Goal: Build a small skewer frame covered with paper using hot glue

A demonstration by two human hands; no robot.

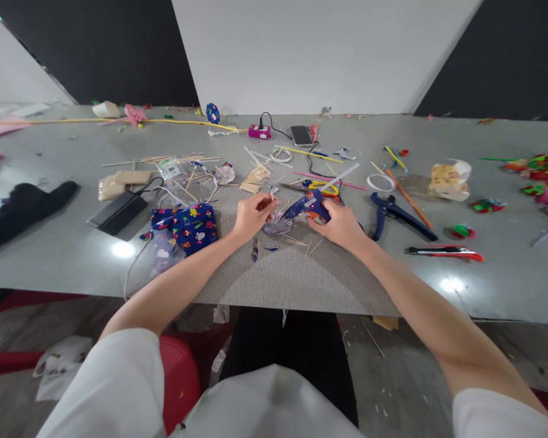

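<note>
My right hand [340, 223] is wrapped round a blue glue gun [305, 206] whose nozzle points left toward my other hand. My left hand [252, 214] pinches a thin wooden stick [272, 198] upright over a small pale, translucent piece [277, 227] lying on the grey table [283, 274]. The nozzle tip is close to the stick. Loose toothpicks [301, 242] are scattered just in front of both hands.
A blue patterned cloth [187, 225] lies left of my left hand, with a black power bank [117, 212] beyond. Blue-handled pliers [399, 214], a red utility knife [445, 251], tape rolls [380, 182], a phone [300, 135] and coloured scraps [543, 176] lie right and behind.
</note>
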